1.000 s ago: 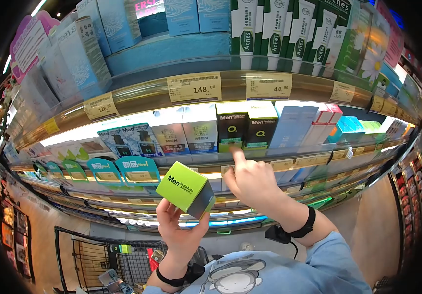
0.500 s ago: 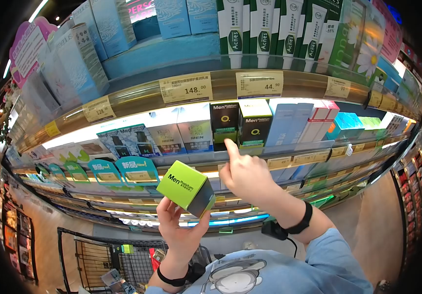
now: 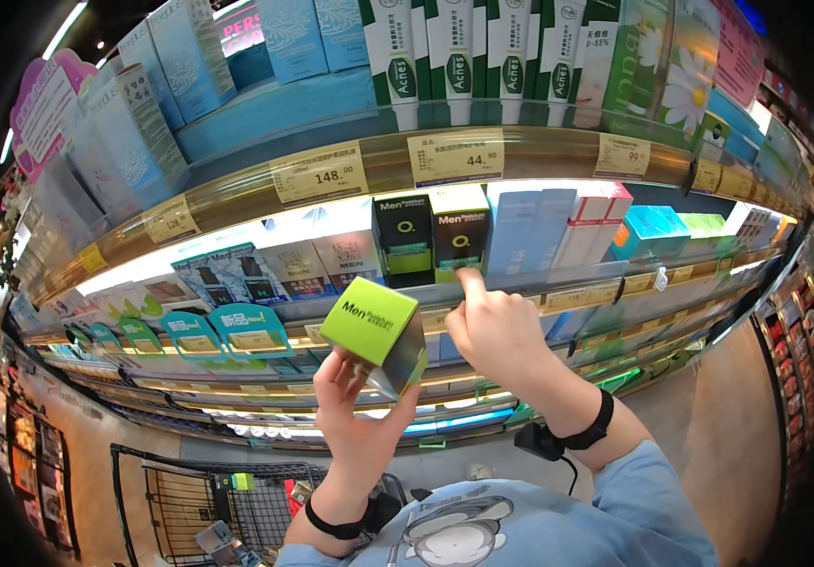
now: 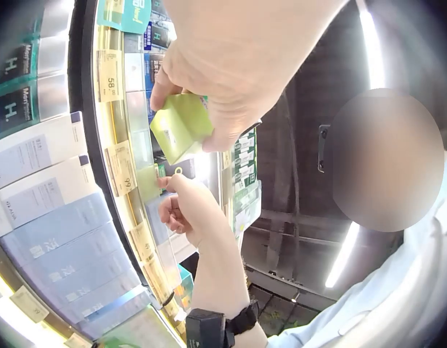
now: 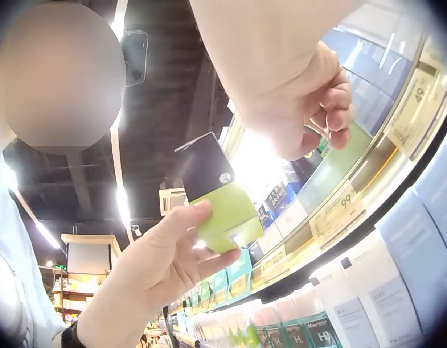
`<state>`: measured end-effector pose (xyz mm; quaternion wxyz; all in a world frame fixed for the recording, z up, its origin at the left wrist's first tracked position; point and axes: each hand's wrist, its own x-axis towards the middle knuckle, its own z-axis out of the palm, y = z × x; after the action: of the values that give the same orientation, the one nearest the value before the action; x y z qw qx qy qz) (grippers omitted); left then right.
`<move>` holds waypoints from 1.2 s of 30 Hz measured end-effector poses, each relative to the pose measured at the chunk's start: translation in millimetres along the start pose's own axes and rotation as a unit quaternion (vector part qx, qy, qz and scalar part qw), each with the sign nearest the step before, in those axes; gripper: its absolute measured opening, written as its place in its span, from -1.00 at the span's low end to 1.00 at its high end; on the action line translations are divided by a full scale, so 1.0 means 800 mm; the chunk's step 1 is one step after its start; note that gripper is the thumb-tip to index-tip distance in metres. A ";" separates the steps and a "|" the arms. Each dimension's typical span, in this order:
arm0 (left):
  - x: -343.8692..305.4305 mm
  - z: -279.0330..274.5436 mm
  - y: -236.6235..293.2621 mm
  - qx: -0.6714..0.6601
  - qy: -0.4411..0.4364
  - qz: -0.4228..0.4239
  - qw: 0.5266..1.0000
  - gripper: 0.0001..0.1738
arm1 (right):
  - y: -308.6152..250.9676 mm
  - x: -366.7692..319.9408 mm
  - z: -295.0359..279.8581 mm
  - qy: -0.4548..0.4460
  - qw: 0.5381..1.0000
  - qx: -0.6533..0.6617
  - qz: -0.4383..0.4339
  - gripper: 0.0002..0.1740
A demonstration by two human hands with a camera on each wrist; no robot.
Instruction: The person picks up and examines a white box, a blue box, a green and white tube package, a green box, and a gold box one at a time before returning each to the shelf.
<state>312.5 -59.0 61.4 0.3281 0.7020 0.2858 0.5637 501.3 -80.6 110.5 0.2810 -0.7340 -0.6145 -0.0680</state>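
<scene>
In the head view my left hand (image 3: 364,425) holds a lime-green and dark Mentholatum Men box (image 3: 369,321) with thumb and fingers, out in front of the shelf. The right wrist view shows the thumb on its green part (image 5: 227,214). My right hand (image 3: 501,331) reaches to the lit shelf. Its index finger points out, the tip right at the lower front of a black-and-green Men box (image 3: 461,236), while the other fingers bend in. Beside that, to the left, stands a similar black-and-green box (image 3: 404,241).
Pale blue boxes (image 3: 530,227) and red-and-white ones (image 3: 596,222) stand to the right. A transparent lip and price tags (image 3: 456,156) run along the shelf edges. Acnes packs (image 3: 459,61) fill the shelf above. Below left is a wire cart (image 3: 180,496) with goods inside.
My right fingertip has gone from the left black-and-green box to the right one. My left hand has lifted its box slightly and moved it right. The head view has shifted rightward along the shelf.
</scene>
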 end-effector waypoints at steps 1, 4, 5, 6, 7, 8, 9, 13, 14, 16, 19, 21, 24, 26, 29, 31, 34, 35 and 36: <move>0.003 0.005 0.002 0.000 0.000 0.001 1.000 -0.12 | 0.003 0.001 0.006 0.001 1.000 0.000 0.000 -0.57; 0.012 0.016 0.004 -0.006 0.012 0.015 1.000 -0.15 | 0.012 0.006 0.020 0.004 1.000 -0.007 -0.008 -0.59; 0.014 0.018 0.003 -0.006 0.014 0.019 1.000 -0.15 | 0.013 0.008 0.021 0.006 1.000 -0.008 -0.009 -0.59; 0.015 0.020 0.002 -0.005 0.015 0.021 1.000 -0.15 | 0.012 0.009 0.022 0.006 1.000 -0.008 -0.009 -0.59; 0.015 0.021 0.003 -0.004 0.015 0.021 1.000 -0.15 | 0.013 0.011 0.022 0.006 1.000 -0.007 -0.010 -0.59; 0.016 0.021 0.003 -0.001 0.017 0.018 1.000 -0.15 | 0.013 0.014 0.023 -0.001 1.000 -0.008 -0.002 -0.59; 0.016 0.022 0.003 0.003 0.019 0.015 1.000 -0.14 | 0.014 0.017 0.023 -0.007 1.000 -0.010 0.006 -0.59; 0.015 0.027 -0.002 0.011 0.028 0.017 0.999 -0.14 | 0.015 0.020 0.023 -0.006 1.000 -0.028 -0.002 -0.65; 0.015 0.027 -0.001 0.028 0.030 0.020 0.999 -0.14 | 0.013 0.016 0.019 0.008 1.000 -0.023 -0.003 -0.62; 0.017 0.027 -0.002 0.045 0.038 0.026 0.998 -0.15 | 0.006 0.006 -0.002 0.026 0.999 -0.019 -0.009 -0.58; 0.014 0.029 -0.008 0.140 0.057 0.119 0.981 -0.13 | -0.014 -0.016 -0.061 0.040 0.978 0.201 -0.036 -0.34; 0.015 0.039 -0.022 0.085 0.068 0.132 0.985 -0.16 | -0.028 -0.025 -0.090 -0.021 0.951 0.304 -0.043 -0.08; 0.028 0.053 -0.021 0.041 0.099 0.151 0.983 -0.23 | -0.022 -0.026 -0.099 -0.111 0.914 0.386 -0.056 0.14; 0.044 0.052 -0.001 0.114 0.091 0.195 0.970 -0.22 | -0.023 -0.026 -0.095 -0.086 0.919 0.372 -0.101 0.07; 0.048 0.062 0.002 0.092 0.079 0.199 0.972 -0.19 | -0.019 -0.020 -0.075 -0.007 0.930 0.344 -0.131 -0.05; 0.050 0.059 0.012 0.149 0.080 0.215 0.962 -0.16 | -0.020 -0.013 -0.075 0.072 0.917 0.362 -0.150 -0.20; 0.044 0.054 0.004 0.146 0.086 0.194 0.966 -0.16 | -0.020 0.000 -0.073 0.093 0.926 0.335 -0.146 -0.28; 0.042 0.052 -0.001 0.146 0.085 0.194 0.966 -0.16 | -0.019 0.004 -0.069 0.094 0.926 0.335 -0.146 -0.28; 0.038 0.051 -0.007 0.170 0.069 0.200 0.963 -0.20 | -0.018 0.008 -0.063 0.091 0.928 0.332 -0.145 -0.28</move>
<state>358.0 -37.9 69.4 0.0643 0.7498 0.2531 0.6080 501.5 -98.7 159.9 0.5502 -0.4922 -0.6737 0.0330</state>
